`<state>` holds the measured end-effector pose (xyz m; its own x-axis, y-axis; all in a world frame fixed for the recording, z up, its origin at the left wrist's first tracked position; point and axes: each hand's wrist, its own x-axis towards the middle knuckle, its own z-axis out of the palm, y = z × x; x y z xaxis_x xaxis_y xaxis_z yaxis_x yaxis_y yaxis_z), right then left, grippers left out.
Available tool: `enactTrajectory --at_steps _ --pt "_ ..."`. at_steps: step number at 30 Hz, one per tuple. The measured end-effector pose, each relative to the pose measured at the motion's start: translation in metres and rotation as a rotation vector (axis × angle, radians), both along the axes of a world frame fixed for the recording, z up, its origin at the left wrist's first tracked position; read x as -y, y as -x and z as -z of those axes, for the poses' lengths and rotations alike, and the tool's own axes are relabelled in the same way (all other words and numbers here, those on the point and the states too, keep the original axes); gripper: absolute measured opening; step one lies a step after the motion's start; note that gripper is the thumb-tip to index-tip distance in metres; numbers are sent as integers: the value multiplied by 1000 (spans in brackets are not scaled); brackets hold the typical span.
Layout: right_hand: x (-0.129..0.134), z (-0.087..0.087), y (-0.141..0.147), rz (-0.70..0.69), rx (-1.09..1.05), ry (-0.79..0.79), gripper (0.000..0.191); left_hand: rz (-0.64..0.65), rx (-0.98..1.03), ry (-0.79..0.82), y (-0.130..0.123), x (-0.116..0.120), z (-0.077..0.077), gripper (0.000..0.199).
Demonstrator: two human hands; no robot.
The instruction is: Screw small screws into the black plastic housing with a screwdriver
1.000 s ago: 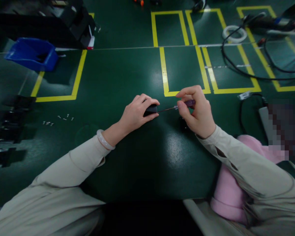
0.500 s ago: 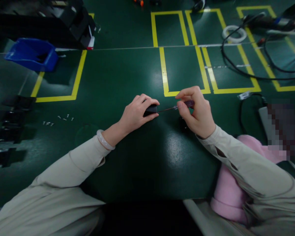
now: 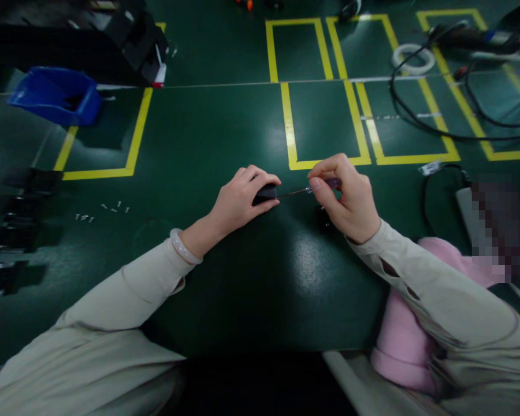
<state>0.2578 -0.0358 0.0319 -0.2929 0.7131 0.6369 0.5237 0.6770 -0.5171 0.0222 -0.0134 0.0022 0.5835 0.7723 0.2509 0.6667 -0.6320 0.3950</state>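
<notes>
My left hand [image 3: 241, 196] is closed around a small black block-like part [image 3: 266, 193], holding it against the green table mat [image 3: 242, 289]. My right hand [image 3: 346, 199] grips the handle of a screwdriver [image 3: 292, 193], thumb and forefinger pinched on it. The shaft points left, and its tip meets the right end of the black part. Beneath my right hand lies another dark piece [image 3: 323, 216], partly hidden by the fingers. Several small screws [image 3: 115, 207] are scattered on the mat left of my left hand.
Several black parts [image 3: 19, 214] stand in a column at the left. A blue bin [image 3: 56, 95] sits behind them, near a black rack [image 3: 125, 43]. At the right are a white tape roll [image 3: 413, 59], black cable [image 3: 398, 104] and pink cloth [image 3: 403, 341]. Yellow tape marks rectangles.
The fingers of my right hand have shifted slightly on the screwdriver handle. My left hand and the black part have stayed in place.
</notes>
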Motion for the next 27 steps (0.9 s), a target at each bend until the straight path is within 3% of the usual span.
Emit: enactTrajectory --at_steps 6,9,13,21,27 --pt "0 1 0 -1 -8 -6 7 1 5 6 0 0 0 32" --pt "0 3 -1 0 -5 -17 16 2 4 -1 0 0 0 33" --pt "0 1 0 -11 -2 -14 5 3 -4 -7 0 1 -1 33" --pt "1 1 -1 20 15 -20 13 0 -2 3 0 0 0 33" --pt "2 -1 0 -1 26 -21 8 -4 8 5 0 0 1 33"
